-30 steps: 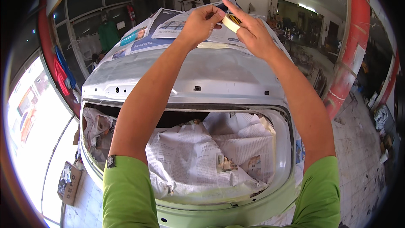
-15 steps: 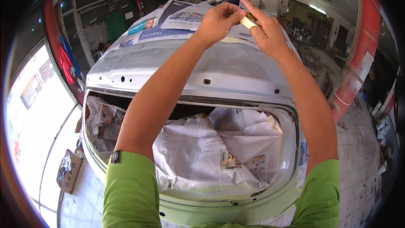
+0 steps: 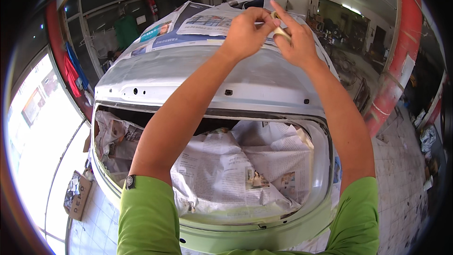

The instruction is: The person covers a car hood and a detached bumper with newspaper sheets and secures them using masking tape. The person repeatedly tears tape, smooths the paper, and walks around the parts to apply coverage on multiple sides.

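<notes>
Both my arms reach forward over the car's bare grey roof (image 3: 179, 68). A roll of pale masking tape (image 3: 284, 34) is gripped by my right hand (image 3: 302, 47), its index finger stretched out forward. My left hand (image 3: 247, 33) is closed in a pinch against the roll; the tape's end is hidden by the fingers. Just beyond my hands, newspaper sheets (image 3: 203, 23) cover the front part of the roof. Crumpled newspaper (image 3: 212, 170) fills the glassless rear window opening below my arms.
At the left stands a cardboard box (image 3: 81, 198) on the tiled floor, near a bright doorway (image 3: 35, 141). A red pillar (image 3: 396, 75) rises on the right. Red and blue cloths (image 3: 73, 73) hang at the left wall.
The tape roll has turned between my hands, so its ring opening shows more. My left hand has shifted slightly right and down. The view has moved a little.
</notes>
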Motion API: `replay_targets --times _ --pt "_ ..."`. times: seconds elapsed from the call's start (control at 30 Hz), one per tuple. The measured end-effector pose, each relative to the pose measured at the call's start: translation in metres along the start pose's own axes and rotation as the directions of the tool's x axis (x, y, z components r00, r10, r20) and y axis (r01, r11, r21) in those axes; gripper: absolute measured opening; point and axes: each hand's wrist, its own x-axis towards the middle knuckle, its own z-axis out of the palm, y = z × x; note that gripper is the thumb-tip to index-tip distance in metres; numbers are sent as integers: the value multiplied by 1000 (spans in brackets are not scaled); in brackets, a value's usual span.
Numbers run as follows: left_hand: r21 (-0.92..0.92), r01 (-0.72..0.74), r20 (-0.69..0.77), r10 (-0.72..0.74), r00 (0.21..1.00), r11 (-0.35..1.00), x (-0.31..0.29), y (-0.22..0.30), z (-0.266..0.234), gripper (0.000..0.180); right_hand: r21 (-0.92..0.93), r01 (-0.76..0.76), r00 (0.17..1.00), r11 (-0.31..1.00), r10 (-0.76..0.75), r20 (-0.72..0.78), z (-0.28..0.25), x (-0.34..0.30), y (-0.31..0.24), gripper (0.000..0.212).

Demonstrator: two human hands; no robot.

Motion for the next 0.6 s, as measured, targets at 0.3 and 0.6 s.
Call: replay_targets --times 0.3,0.6 --pt "-103 -237 -89 229 970 966 -17 21 9 45 -56 349 911 935 -353 -212 8 -13 7 95" --pt "-17 -302 -88 300 950 953 -23 13 17 39 -240 360 895 902 -407 -185 8 -18 14 92"
